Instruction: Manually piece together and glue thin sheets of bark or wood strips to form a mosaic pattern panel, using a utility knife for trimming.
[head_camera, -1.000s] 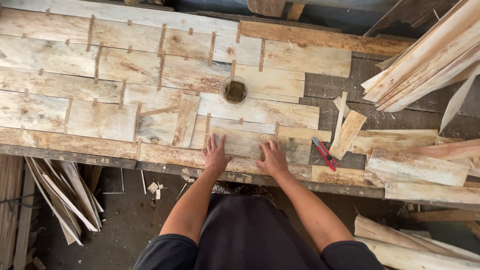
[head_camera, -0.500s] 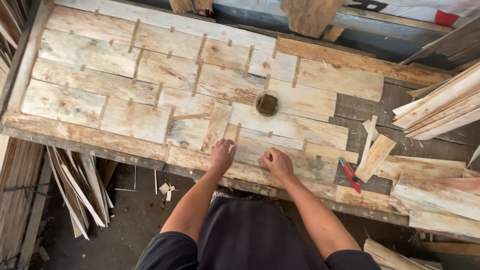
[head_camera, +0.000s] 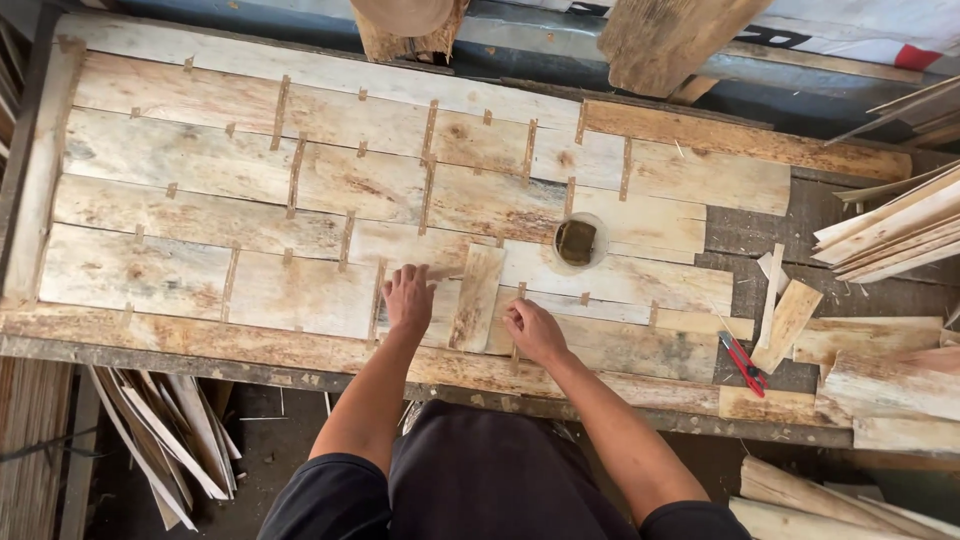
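A sheet of pale wood veneer pieces (head_camera: 300, 200), joined with short brown tape strips, lies across the workbench (head_camera: 200, 345). My left hand (head_camera: 408, 298) rests flat on the veneer, fingers spread, just left of a small upright veneer piece (head_camera: 477, 297). My right hand (head_camera: 532, 330) presses on the veneer to the right of that piece, fingers curled down near a tape strip. A round white cup (head_camera: 578, 242) with a dark sponge inside stands on the sheet above my right hand.
A red-handled cutter (head_camera: 742, 362) lies on the bench at right beside loose veneer offcuts (head_camera: 788, 320). Stacked veneer strips (head_camera: 890, 225) rest at far right. More scraps (head_camera: 170, 430) lean under the bench. Two wooden posts (head_camera: 660, 35) stand behind.
Both hands have moved from the bench's near edge farther up onto the sheet, either side of the small upright piece. The view has shifted, showing more of the left of the sheet.
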